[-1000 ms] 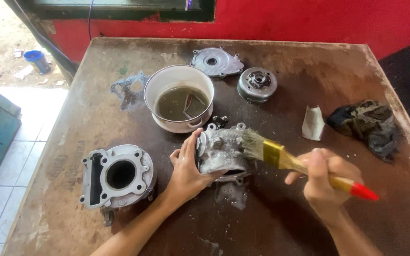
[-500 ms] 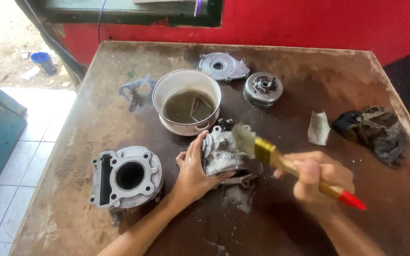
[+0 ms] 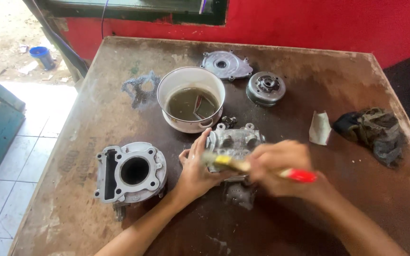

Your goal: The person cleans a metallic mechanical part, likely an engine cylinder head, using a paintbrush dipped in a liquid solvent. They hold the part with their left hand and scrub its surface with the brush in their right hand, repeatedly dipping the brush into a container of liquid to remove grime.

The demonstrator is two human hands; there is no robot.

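Head view: two hands scrub a metal engine part on a worn brown table (image 3: 309, 66).

Left hand (image 3: 196, 171) is curled around the near left side of the grey engine part (image 3: 236, 141), fingers closed against it, propping it up. Right hand (image 3: 278, 171) is clenched around a paintbrush (image 3: 236, 164) with a red handle tip, its bristles against the part's near face; motion blurs them. Just behind the part stands a white bowl (image 3: 167, 90) of murky liquid. Left of the part lies a cylinder block (image 3: 130, 171). Behind the bowl rest a flat cover plate (image 3: 226, 64) and a round hub (image 3: 265, 88). Right of the part lie a paper scrap (image 3: 320, 128) and a dark rag (image 3: 371, 132).
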